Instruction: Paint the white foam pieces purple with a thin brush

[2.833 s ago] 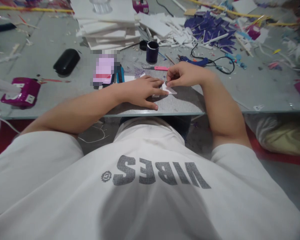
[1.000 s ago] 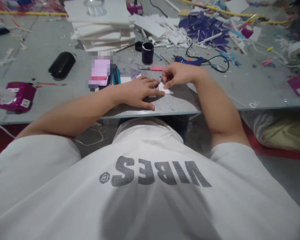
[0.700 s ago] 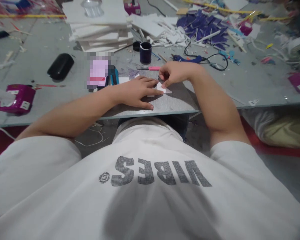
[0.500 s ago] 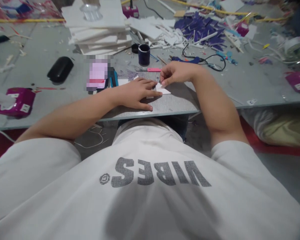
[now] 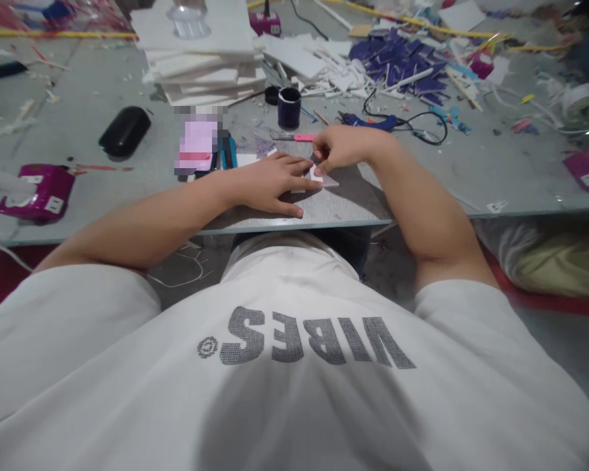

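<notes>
Fingers of the left hand (image 5: 269, 183) extend flat over white board pieces on the bench (image 5: 348, 206), near the front edge, with the thumb spread away from the forefinger. The right hand (image 5: 341, 145) is bent at the wrist, its thumb and fingers drawn together at a small white board piece (image 5: 316, 174); whether they clamp anything cannot be told. This piece lies between the two hands, beside the tip of the left forefinger. A second white board piece (image 5: 247, 159) projects from behind the left hand, next to a blurred item with a pink face (image 5: 199, 140). Just beyond the right hand rests a hobby knife with a pink handle (image 5: 304, 137). Behind the knife stands a dark purple jar (image 5: 289, 108), its top open, with a black cap (image 5: 271, 95) beside it. A blue-handled tool (image 5: 375, 122) lies to the right of the jar, near a looped black cable (image 5: 429, 140). Farther back are a stack of white boards (image 5: 203, 69) and a heap of purple offcuts (image 5: 397, 59).
</notes>
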Demonstrator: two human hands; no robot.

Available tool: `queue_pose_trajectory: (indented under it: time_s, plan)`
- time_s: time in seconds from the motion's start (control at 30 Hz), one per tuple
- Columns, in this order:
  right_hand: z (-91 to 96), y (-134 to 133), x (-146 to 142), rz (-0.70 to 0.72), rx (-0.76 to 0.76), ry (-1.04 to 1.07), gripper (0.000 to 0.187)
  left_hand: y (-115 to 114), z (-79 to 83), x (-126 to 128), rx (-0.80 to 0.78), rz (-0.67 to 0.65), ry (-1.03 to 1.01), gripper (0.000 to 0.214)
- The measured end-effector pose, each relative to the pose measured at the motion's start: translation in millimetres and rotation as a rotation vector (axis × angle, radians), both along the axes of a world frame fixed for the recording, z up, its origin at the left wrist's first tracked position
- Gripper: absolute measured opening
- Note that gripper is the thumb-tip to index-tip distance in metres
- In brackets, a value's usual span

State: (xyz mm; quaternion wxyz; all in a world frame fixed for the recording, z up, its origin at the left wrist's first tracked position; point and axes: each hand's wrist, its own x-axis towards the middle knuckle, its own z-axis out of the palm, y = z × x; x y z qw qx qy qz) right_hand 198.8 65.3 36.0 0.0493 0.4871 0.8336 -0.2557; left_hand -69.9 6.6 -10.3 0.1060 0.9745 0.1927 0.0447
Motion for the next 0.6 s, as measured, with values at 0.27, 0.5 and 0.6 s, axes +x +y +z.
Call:
queue_pose_trajectory:
  time_s: [0.27,0.5,0.6]
  plan:
    - [7.9,-15,12,-0.035,-0.069,0.193,0.033,-4,6.6,-1,0.036,-0.023,0.012,0.085]
    - [3.6,-14,-1,-0.031,-0.005,0.086,0.042,-3,4.6,-1,0.039,-0.025,0.006,0.085]
    - [3.6,-14,-7,-0.072,0.015,0.038,0.047,-2,2.7,-1,0.036,-0.012,0.018,0.089]
